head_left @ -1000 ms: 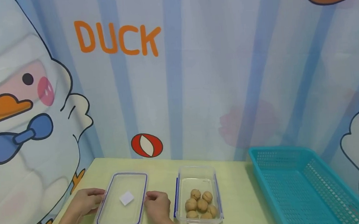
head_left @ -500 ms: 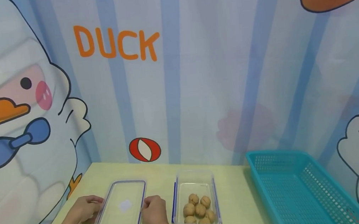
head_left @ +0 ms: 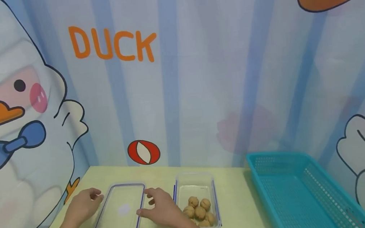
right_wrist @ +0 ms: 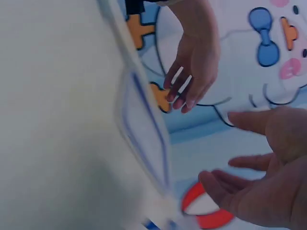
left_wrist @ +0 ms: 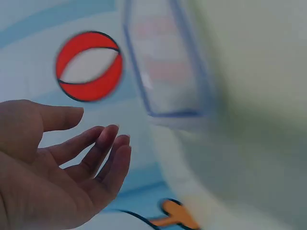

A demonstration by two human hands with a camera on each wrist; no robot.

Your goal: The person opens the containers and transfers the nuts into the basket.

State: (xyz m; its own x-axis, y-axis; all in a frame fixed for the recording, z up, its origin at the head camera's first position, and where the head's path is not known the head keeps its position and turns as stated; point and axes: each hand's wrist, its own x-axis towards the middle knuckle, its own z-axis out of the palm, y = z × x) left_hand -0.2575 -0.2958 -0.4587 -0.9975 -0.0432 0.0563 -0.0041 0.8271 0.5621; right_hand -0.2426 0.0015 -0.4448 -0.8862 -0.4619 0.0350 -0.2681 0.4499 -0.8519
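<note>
A clear plastic lid (head_left: pixel 114 226) with a blue sealing strip lies on the table, a small white square (head_left: pixel 124 209) showing at its middle. Just off its left edge hovers my left hand (head_left: pixel 83 206), fingers loosely bent around nothing. My right hand (head_left: pixel 164 206) overlaps the lid's right edge in the head view, thumb and fingers spread apart. In the left wrist view the left hand (left_wrist: pixel 72 167) has only air between thumb and fingers; in the right wrist view the right hand (right_wrist: pixel 268 177) likewise. A clear food container (head_left: pixel 193 189) holding several walnuts (head_left: pixel 200 212) stands right of the lid.
A turquoise perforated plastic basket (head_left: pixel 280 153) sits at the right side of the pale yellow table (head_left: pixel 232 196). Behind the table hangs a striped blue cloth (head_left: pixel 193 91) printed with a duck and lettering. My right forearm partly covers the container's front left corner.
Both hands have come off the lid's sides and risen. The right hand's fingers have spread from a pinch at the edge. The lid stays on the table; the head view shifted slightly.
</note>
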